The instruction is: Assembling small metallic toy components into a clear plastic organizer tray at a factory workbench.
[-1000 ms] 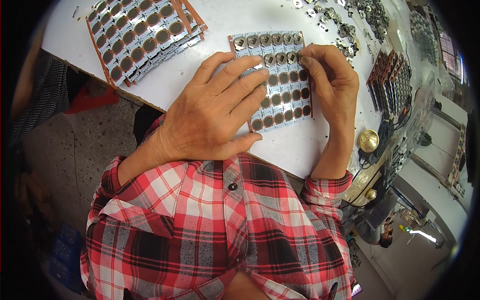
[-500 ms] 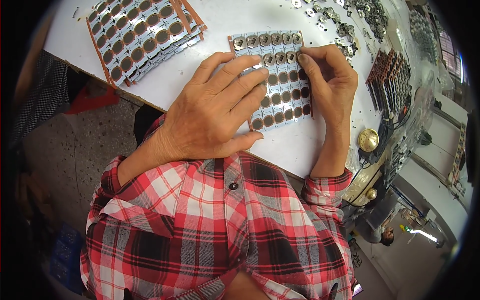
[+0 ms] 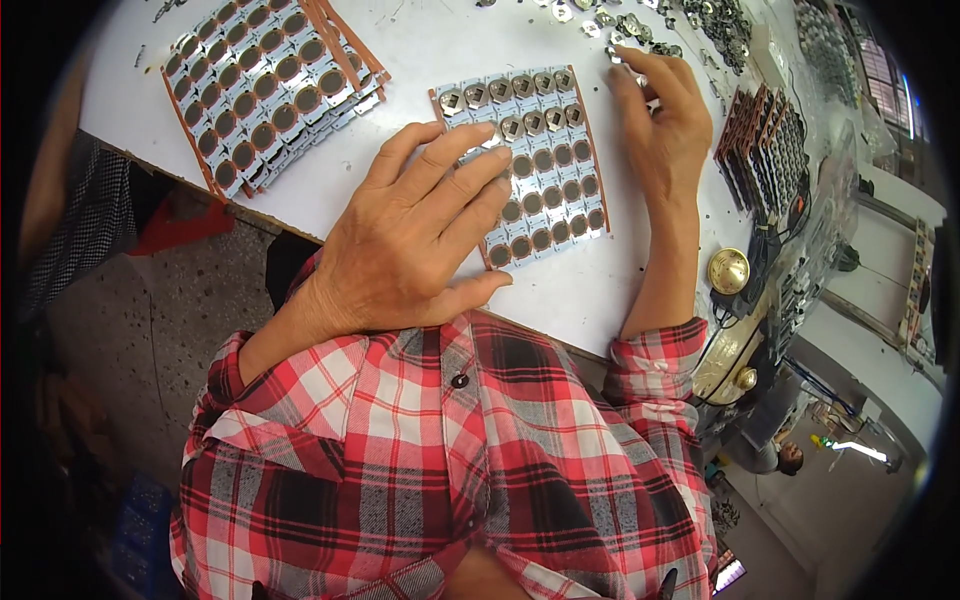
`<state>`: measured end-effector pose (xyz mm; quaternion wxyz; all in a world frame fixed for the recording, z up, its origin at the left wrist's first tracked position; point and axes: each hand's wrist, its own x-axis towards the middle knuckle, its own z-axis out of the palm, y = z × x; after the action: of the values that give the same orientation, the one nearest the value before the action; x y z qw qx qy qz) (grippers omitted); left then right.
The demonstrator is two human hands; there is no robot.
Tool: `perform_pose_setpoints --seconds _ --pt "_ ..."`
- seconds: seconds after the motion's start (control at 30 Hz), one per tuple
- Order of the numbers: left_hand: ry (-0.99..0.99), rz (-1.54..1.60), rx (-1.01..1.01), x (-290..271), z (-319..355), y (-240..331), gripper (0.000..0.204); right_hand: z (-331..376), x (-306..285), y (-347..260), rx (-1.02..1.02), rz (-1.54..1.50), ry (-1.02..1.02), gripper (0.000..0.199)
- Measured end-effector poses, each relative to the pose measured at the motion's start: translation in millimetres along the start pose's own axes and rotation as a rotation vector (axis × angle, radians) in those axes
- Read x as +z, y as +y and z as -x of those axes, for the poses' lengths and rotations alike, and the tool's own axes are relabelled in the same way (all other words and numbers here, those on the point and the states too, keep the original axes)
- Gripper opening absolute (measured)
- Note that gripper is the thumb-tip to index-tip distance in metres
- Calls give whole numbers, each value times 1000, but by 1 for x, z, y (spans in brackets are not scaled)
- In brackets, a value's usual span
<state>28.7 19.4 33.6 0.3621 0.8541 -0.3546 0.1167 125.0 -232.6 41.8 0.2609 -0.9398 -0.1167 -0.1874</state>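
So we've got a white table (image 3: 320, 190) with a stack of panels (image 3: 262, 100) toward the left, and one pale blue panel (image 3: 545, 160) lying flat to the right of that. Our left hand (image 3: 405, 230) is loosely splayed over the panel's left side. Our right hand (image 3: 668, 120) is up by the loose metal pieces (image 3: 718, 22); we can't tell if it's pinching one.

Speckled floor (image 3: 195, 290), white table (image 3: 310, 180), barred window (image 3: 886, 75), lit tube lamp (image 3: 860, 452).
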Motion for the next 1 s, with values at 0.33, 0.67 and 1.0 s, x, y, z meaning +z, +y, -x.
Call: perform_pose_setpoints --seconds 0.33,0.67,1.0 --pt "27 4 -2 2 0 0 65 -3 -1 7 -72 140 -39 10" --pt "38 -16 2 3 1 -1 65 0 -5 17 -99 -23 -100 15" --pt "263 78 50 0 6 -8 63 31 -29 -59 478 -1227 -418 39"
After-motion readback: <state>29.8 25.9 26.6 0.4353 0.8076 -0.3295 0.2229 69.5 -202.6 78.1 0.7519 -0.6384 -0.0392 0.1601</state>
